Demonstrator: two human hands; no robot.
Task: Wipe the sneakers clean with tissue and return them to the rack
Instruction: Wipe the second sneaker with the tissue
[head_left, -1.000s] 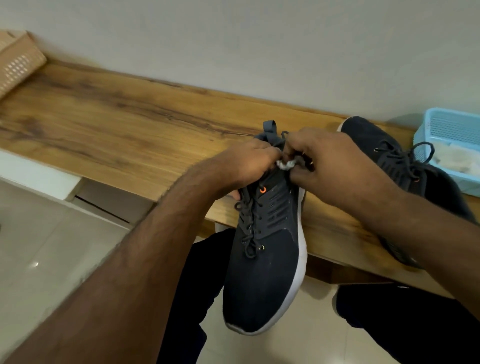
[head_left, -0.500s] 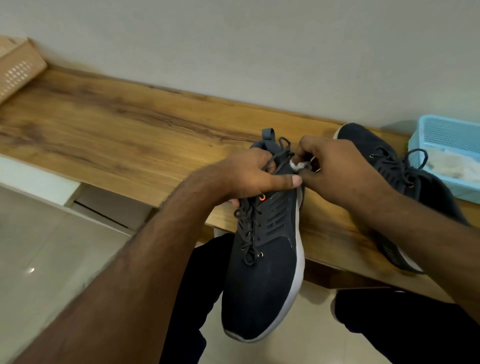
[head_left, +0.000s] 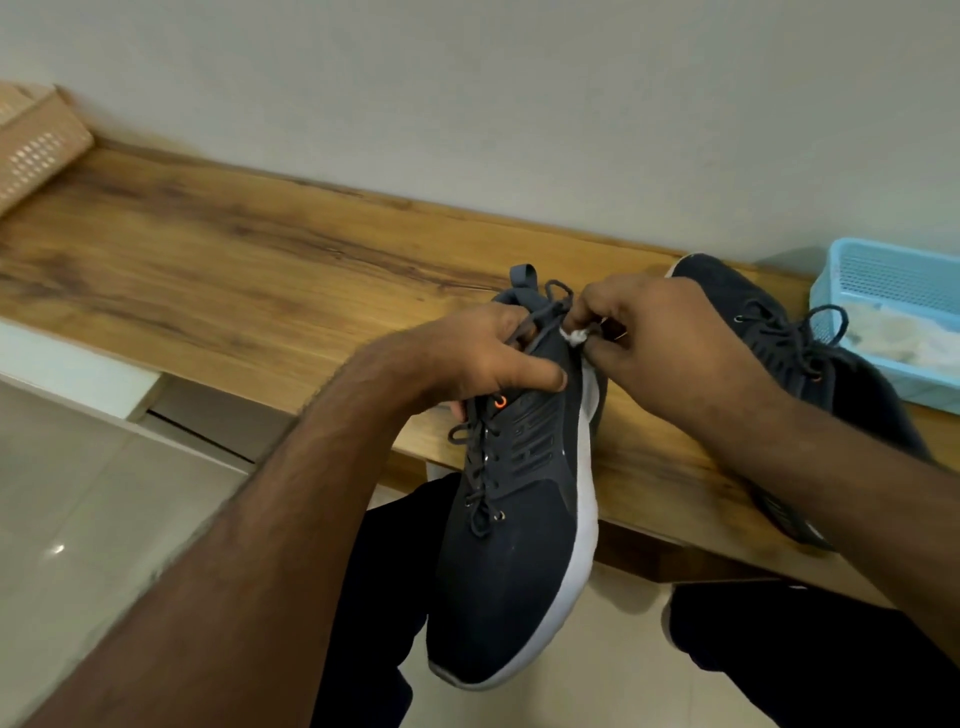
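Observation:
A dark navy sneaker (head_left: 514, 561) with a white sole hangs toe-down off the front edge of the wooden shelf (head_left: 249, 280), over my knees. My left hand (head_left: 483, 358) grips it around the collar and laces. My right hand (head_left: 660, 348) pinches a small wad of white tissue (head_left: 575, 336) against the sneaker's upper side near the heel. The second navy sneaker (head_left: 779, 332) lies on the shelf behind my right forearm, partly hidden by it.
A light blue plastic basket (head_left: 883, 275) holding crumpled tissue stands at the shelf's right end. A tan woven basket (head_left: 31, 145) sits at the far left. A plain wall runs behind the shelf, and pale tiled floor lies below.
My left thumb has stretched across the sneaker's side. The right hand with the tissue has shifted slightly along the collar edge. The sneaker has rolled, showing more of its white sole.

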